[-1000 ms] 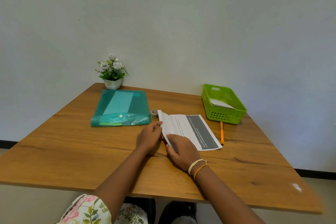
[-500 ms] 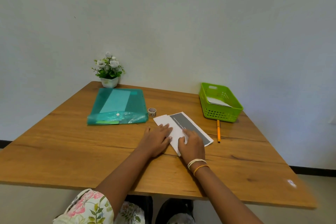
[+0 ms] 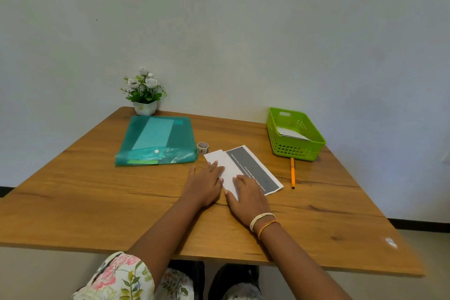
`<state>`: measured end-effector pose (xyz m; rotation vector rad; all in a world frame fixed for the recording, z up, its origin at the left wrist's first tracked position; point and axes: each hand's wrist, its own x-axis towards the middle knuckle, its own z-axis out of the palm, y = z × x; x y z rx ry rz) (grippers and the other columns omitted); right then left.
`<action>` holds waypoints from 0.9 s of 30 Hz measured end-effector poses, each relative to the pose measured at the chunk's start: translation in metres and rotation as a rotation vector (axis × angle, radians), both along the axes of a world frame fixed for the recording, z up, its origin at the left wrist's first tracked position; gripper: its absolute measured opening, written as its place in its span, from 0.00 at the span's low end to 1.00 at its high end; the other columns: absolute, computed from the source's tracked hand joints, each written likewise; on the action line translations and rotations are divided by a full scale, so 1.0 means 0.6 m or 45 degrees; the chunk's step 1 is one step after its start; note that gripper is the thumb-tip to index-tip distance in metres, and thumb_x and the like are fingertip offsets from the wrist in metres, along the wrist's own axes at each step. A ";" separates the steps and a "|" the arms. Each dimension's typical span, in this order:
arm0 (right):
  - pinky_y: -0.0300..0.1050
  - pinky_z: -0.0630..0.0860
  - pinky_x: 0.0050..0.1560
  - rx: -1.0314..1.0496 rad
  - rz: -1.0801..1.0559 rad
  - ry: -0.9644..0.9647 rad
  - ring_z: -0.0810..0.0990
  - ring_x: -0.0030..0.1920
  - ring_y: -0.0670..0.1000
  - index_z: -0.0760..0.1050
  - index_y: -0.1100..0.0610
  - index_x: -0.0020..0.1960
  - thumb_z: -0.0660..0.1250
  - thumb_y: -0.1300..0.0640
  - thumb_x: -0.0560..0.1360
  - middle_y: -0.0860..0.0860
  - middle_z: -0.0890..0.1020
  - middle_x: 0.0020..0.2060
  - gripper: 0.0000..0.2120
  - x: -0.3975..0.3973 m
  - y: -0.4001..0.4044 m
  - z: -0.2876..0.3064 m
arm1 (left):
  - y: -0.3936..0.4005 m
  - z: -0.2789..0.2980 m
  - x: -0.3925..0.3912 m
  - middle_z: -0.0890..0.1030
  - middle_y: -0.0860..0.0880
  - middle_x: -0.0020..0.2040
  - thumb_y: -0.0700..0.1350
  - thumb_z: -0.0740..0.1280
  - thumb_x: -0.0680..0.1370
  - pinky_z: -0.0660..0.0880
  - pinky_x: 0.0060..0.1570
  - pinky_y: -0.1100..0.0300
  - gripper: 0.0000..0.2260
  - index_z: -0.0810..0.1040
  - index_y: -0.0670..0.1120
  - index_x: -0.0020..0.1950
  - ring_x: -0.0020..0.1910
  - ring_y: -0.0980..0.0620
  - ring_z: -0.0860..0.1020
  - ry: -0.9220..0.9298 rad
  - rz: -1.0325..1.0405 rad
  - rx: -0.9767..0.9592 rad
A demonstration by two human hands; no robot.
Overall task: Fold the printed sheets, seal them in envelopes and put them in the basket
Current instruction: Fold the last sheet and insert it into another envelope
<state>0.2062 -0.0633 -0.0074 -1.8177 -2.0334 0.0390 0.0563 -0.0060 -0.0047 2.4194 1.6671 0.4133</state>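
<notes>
A printed sheet (image 3: 246, 167) with a dark grey band lies on the wooden table (image 3: 97, 202), its left part folded over so the blank white back faces up. My left hand (image 3: 204, 185) lies flat with its fingers on the left edge of the fold. My right hand (image 3: 246, 200) presses flat on the fold's near end. The green basket (image 3: 295, 151) stands at the back right and holds a white envelope (image 3: 292, 133).
A teal plastic document folder (image 3: 158, 141) lies at the back left, with a small tape roll (image 3: 202, 147) beside its right corner. An orange pen (image 3: 292, 173) lies in front of the basket. A potted white-flower plant (image 3: 144, 92) stands against the wall.
The lifted left flap of the sheet has been folded over to the right and laid flat. Both hands went from gripping its edge to pressing flat on it.
</notes>
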 end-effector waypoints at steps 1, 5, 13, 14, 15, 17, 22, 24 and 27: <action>0.45 0.64 0.69 0.021 0.001 -0.002 0.68 0.68 0.52 0.69 0.57 0.70 0.58 0.46 0.78 0.53 0.72 0.68 0.24 -0.001 -0.002 0.002 | 0.000 -0.001 -0.001 0.57 0.51 0.79 0.52 0.51 0.82 0.47 0.74 0.43 0.22 0.59 0.53 0.76 0.77 0.53 0.55 -0.040 0.024 0.012; 0.46 0.76 0.53 0.167 -0.049 0.035 0.79 0.53 0.53 0.80 0.58 0.54 0.62 0.48 0.75 0.54 0.82 0.52 0.17 -0.006 -0.010 0.009 | -0.005 -0.005 -0.003 0.64 0.49 0.75 0.49 0.54 0.82 0.54 0.73 0.47 0.20 0.65 0.50 0.74 0.74 0.52 0.61 -0.114 0.096 0.118; 0.44 0.72 0.60 0.069 -0.030 0.131 0.75 0.62 0.52 0.75 0.56 0.64 0.63 0.44 0.74 0.53 0.77 0.63 0.23 -0.005 -0.013 0.012 | -0.005 -0.007 -0.006 0.75 0.51 0.57 0.48 0.62 0.79 0.67 0.59 0.55 0.13 0.77 0.59 0.62 0.56 0.53 0.72 -0.225 0.064 0.232; 0.45 0.70 0.63 0.027 -0.023 0.131 0.72 0.66 0.52 0.73 0.56 0.66 0.63 0.43 0.75 0.53 0.73 0.67 0.25 -0.004 -0.011 0.013 | -0.004 -0.006 -0.007 0.75 0.51 0.58 0.48 0.62 0.79 0.66 0.61 0.54 0.14 0.77 0.59 0.63 0.58 0.53 0.72 -0.237 0.053 0.214; 0.45 0.68 0.66 -0.009 -0.027 0.134 0.69 0.68 0.52 0.71 0.56 0.68 0.63 0.43 0.75 0.53 0.71 0.69 0.26 -0.003 -0.010 0.014 | -0.003 -0.005 -0.007 0.75 0.52 0.60 0.48 0.63 0.79 0.66 0.63 0.53 0.14 0.76 0.59 0.64 0.59 0.53 0.72 -0.259 0.043 0.193; 0.45 0.68 0.66 -0.031 -0.047 0.141 0.68 0.69 0.52 0.71 0.56 0.68 0.63 0.42 0.75 0.53 0.70 0.70 0.27 -0.003 -0.008 0.015 | -0.004 -0.001 -0.009 0.75 0.53 0.65 0.47 0.64 0.79 0.66 0.65 0.52 0.16 0.75 0.60 0.65 0.63 0.53 0.72 -0.331 0.021 0.147; 0.45 0.76 0.54 0.105 -0.104 0.160 0.77 0.55 0.52 0.78 0.58 0.58 0.65 0.45 0.71 0.54 0.80 0.55 0.21 -0.016 -0.012 0.020 | -0.013 0.004 -0.015 0.73 0.54 0.70 0.40 0.64 0.78 0.74 0.61 0.51 0.23 0.71 0.60 0.69 0.66 0.52 0.73 -0.579 -0.056 0.054; 0.44 0.77 0.51 0.139 -0.112 0.183 0.78 0.52 0.52 0.78 0.58 0.57 0.65 0.46 0.71 0.54 0.81 0.53 0.20 -0.019 -0.014 0.020 | -0.014 0.006 -0.016 0.70 0.54 0.72 0.36 0.63 0.77 0.75 0.60 0.52 0.27 0.68 0.62 0.71 0.66 0.53 0.73 -0.592 -0.105 0.031; 0.44 0.76 0.51 0.152 -0.101 0.192 0.78 0.53 0.52 0.76 0.57 0.59 0.63 0.45 0.73 0.54 0.80 0.54 0.21 -0.022 -0.017 0.021 | -0.014 0.005 -0.015 0.69 0.54 0.73 0.33 0.61 0.76 0.76 0.59 0.54 0.32 0.63 0.63 0.73 0.65 0.53 0.74 -0.501 -0.132 0.029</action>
